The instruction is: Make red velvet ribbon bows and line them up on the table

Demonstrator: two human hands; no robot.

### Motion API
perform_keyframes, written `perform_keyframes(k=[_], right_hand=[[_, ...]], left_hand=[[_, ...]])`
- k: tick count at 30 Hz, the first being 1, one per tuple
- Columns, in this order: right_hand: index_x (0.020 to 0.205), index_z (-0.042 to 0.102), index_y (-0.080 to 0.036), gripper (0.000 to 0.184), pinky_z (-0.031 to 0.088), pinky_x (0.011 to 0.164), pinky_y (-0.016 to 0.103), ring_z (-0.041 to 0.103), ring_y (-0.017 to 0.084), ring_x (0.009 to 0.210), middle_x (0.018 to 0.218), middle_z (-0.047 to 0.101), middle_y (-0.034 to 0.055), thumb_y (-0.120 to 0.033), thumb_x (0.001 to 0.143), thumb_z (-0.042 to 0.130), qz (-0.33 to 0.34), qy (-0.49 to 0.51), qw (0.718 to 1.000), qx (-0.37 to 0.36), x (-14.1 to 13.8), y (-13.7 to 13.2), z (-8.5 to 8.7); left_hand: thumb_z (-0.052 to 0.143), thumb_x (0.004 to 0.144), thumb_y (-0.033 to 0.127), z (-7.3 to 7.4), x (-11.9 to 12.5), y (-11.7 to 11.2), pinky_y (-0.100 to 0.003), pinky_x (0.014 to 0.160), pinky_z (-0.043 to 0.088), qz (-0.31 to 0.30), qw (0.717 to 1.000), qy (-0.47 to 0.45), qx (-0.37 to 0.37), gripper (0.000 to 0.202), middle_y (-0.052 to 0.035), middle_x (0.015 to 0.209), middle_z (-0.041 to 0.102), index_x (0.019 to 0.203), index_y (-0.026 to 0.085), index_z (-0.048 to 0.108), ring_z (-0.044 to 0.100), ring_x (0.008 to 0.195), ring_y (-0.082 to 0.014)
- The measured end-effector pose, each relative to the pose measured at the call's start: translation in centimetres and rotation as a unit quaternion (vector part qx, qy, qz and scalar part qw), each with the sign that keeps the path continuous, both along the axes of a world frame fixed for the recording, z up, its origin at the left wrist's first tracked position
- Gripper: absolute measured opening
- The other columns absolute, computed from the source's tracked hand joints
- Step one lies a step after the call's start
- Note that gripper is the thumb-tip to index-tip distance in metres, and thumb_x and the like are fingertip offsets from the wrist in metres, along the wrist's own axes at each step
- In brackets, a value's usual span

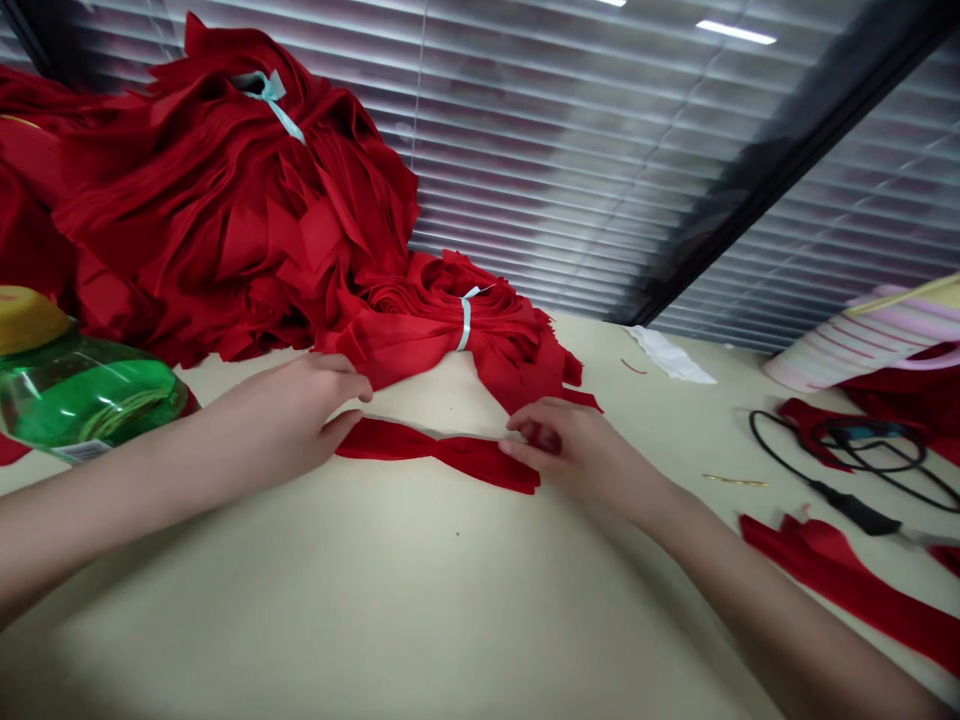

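A short red fabric strip (480, 458), pinched in at its middle like a bow, lies across the table in front of me. At its left end is my left hand (319, 405), fingers bent and the thumb apart from them, the thumb tip by the cloth. My right hand (566, 445) is over the right end, with its thumb tip on or just above the fabric and a gap between thumb and curled index finger. Neither hand visibly grips the strip. Just behind it stands a red fabric bundle (502, 320) tied with a pale blue ribbon.
A larger tied heap of red cloth (225, 210) rises at the back left against window blinds (525, 150). On the left is a green bottle with a yellow cap (97, 390). To the right lie a black-handled corded tool (859, 508), red strips (847, 575) and a striped cup (832, 345).
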State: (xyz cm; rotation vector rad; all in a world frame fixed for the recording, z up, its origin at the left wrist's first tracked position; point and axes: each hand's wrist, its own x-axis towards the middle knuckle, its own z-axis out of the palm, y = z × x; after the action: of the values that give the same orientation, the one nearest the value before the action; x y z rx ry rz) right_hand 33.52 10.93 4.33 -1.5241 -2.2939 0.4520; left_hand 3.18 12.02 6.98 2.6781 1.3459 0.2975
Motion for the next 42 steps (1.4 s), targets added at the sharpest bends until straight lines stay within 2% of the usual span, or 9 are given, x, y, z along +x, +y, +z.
perform_keyframes(k=[5,8,11,13,18,28,33,38,42], right_hand=[[0.096,0.063,-0.018,0.016,0.051,0.067,0.030,0.063,0.017,0.077,0.098,0.066,0.0076,-0.028,0.089,0.052,0.029,0.045,0.996,0.076,-1.7,-1.0,-0.5],[0.100,0.063,-0.021,0.015,0.051,0.082,0.030,0.065,0.018,0.095,0.109,0.067,0.0049,-0.025,0.087,0.057,0.084,0.056,0.991,0.085,-2.9,-1.6,-1.5],[0.104,0.061,-0.023,0.018,0.048,0.087,0.035,0.064,0.020,0.101,0.108,0.069,0.0028,-0.022,0.086,0.059,0.106,0.055,0.989,0.089,-3.4,-1.8,-2.3],[0.103,0.060,-0.023,0.017,0.046,0.086,0.037,0.064,0.020,0.101,0.106,0.070,0.0022,-0.020,0.087,0.059,0.106,0.057,0.988,0.094,-3.4,-1.7,-2.7],[0.098,0.058,-0.023,0.013,0.044,0.085,0.037,0.064,0.019,0.097,0.105,0.070,0.0020,-0.018,0.086,0.061,0.102,0.060,0.988,0.098,-3.4,-1.7,-2.9],[0.093,0.055,-0.022,0.009,0.038,0.088,0.036,0.061,0.018,0.098,0.103,0.068,0.0014,-0.019,0.086,0.060,0.095,0.030,0.992,0.077,-3.9,-2.1,-2.5],[0.091,0.052,-0.020,0.019,0.037,0.089,0.037,0.061,0.018,0.085,0.090,0.068,0.0017,-0.031,0.083,0.065,0.072,0.006,0.995,0.069,-4.4,-2.8,-1.8],[0.083,0.049,-0.020,0.014,0.036,0.085,0.034,0.059,0.015,0.074,0.078,0.065,-0.0012,-0.018,0.081,0.062,0.092,-0.029,0.993,0.066,-4.9,-3.4,-1.4],[0.080,0.048,-0.020,0.012,0.037,0.079,0.031,0.054,0.013,0.064,0.068,0.060,-0.0036,-0.016,0.081,0.059,0.099,-0.041,0.991,0.076,-4.8,-3.4,-1.4]], left_hand=[[0.056,0.076,0.021,-0.2,-0.5,0.2,-0.031,0.068,0.044,0.005,0.998,0.031,-0.059,0.012,-0.0037,0.091,0.063,0.088,0.020,0.059,0.060,0.083,-0.0220],[0.061,0.073,0.021,-0.6,0.0,0.4,-0.026,0.065,0.042,-0.009,0.996,0.027,-0.089,0.013,0.0001,0.088,0.064,0.086,0.022,0.059,0.060,0.080,-0.0185],[0.058,0.076,0.022,-1.0,0.6,0.4,-0.024,0.058,0.040,-0.018,0.994,0.022,-0.106,0.010,0.0029,0.079,0.063,0.085,0.023,0.060,0.058,0.070,-0.0149],[0.055,0.077,0.020,-1.0,0.8,0.4,-0.025,0.059,0.040,-0.017,0.995,0.018,-0.102,0.012,0.0024,0.080,0.063,0.088,0.023,0.060,0.058,0.070,-0.0151],[0.053,0.075,0.015,-1.1,0.7,0.2,-0.029,0.071,0.042,-0.014,0.996,0.014,-0.084,0.020,-0.0022,0.095,0.063,0.093,0.021,0.061,0.059,0.088,-0.0206],[0.051,0.078,0.018,-1.3,0.2,0.8,-0.027,0.064,0.041,-0.012,0.990,0.019,-0.138,0.020,0.0010,0.087,0.064,0.093,0.023,0.062,0.059,0.077,-0.0178],[0.053,0.074,0.019,-1.6,0.3,-0.1,-0.025,0.060,0.042,-0.024,0.986,0.016,-0.162,0.023,0.0029,0.084,0.064,0.094,0.025,0.061,0.059,0.073,-0.0163],[0.053,0.075,0.022,-2.6,1.1,-0.7,-0.029,0.068,0.044,-0.028,0.990,0.004,-0.136,0.026,-0.0001,0.091,0.066,0.100,0.024,0.061,0.061,0.080,-0.0194],[0.051,0.078,0.021,-2.9,1.1,-0.7,-0.029,0.070,0.046,-0.049,0.991,0.008,-0.128,0.028,0.0000,0.094,0.066,0.105,0.025,0.060,0.062,0.081,-0.0185]])
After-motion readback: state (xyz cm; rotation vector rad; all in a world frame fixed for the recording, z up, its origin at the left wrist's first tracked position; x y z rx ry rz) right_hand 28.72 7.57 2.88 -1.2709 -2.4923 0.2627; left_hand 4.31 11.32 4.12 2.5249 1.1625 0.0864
